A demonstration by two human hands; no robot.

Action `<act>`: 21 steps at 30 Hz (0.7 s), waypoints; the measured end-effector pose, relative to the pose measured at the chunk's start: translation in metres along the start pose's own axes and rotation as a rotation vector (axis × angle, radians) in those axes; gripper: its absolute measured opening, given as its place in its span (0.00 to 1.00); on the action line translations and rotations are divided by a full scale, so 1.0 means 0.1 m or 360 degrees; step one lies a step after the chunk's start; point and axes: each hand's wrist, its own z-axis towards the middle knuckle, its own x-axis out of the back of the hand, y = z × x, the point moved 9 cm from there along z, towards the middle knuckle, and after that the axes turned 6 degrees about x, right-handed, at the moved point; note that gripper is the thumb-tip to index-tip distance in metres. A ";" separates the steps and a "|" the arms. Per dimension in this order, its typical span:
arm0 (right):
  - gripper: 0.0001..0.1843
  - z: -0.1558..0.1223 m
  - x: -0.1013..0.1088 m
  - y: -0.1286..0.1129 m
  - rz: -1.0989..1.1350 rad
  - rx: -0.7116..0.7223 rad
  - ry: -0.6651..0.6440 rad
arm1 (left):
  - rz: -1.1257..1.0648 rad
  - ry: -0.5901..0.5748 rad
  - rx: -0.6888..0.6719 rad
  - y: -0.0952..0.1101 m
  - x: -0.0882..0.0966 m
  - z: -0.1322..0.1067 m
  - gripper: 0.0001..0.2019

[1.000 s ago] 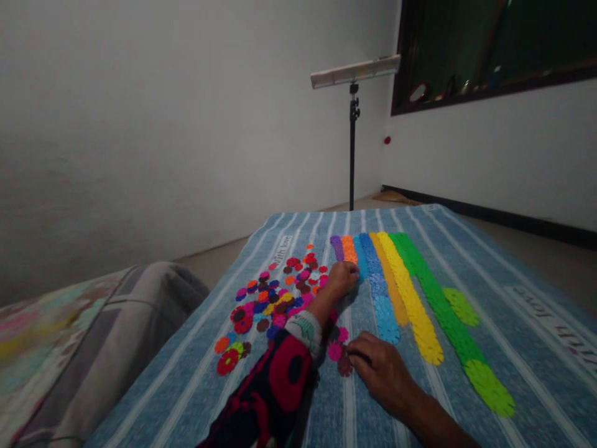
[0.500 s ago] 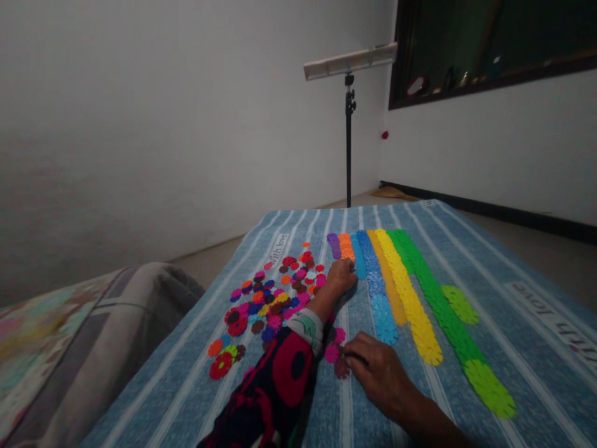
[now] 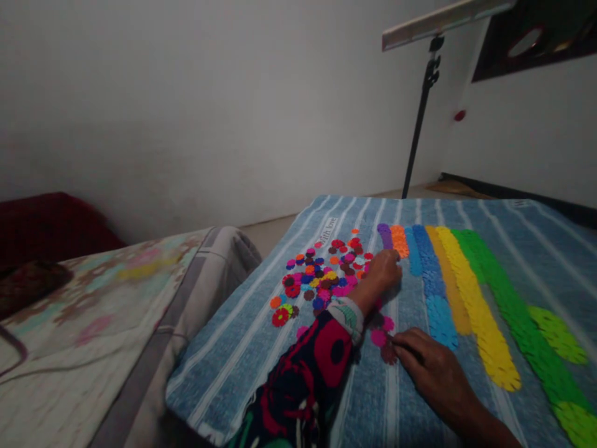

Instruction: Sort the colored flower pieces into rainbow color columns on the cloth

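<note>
My left hand (image 3: 385,269) lies on the blue striped cloth (image 3: 261,336) at the near end of the short purple row (image 3: 385,235) and orange row (image 3: 399,240), fingers curled together; what they hold is hidden. To its left lies a loose heap of mixed coloured flower-shaped discs (image 3: 321,277). My right hand (image 3: 431,367) rests nearer to me, fingers drawn together at a dark red disc (image 3: 388,353) and a pink disc (image 3: 377,337). Long sorted rows run away from me: blue (image 3: 431,286), amber (image 3: 450,286), yellow (image 3: 476,305), green (image 3: 513,311).
A folded grey blanket (image 3: 219,261) and a pale patterned mattress (image 3: 93,323) lie to the left of the cloth. A black stand (image 3: 420,124) with a white light bar (image 3: 443,22) rises by the far wall. A lime patch of discs (image 3: 557,323) lies at the right.
The view has swung left, so the mattress and a dark red cushion now show. Both hands stay in about the same places on the cloth.
</note>
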 end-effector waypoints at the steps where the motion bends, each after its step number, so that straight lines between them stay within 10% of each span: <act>1: 0.13 0.00 0.01 0.00 -0.0001 0.0002 0.0017 | 0.0028 0.0010 -0.0006 -0.08 0.11 -0.07 0.15; 14: 0.12 -0.02 0.10 0.01 -0.0070 0.0043 0.0089 | 0.0545 -0.0408 0.0610 -2.22 1.24 -1.30 0.09; 21: 0.13 -0.02 0.13 -0.03 -0.0137 0.0056 0.0083 | 0.0542 -0.0448 0.0721 -2.34 1.24 -1.49 0.07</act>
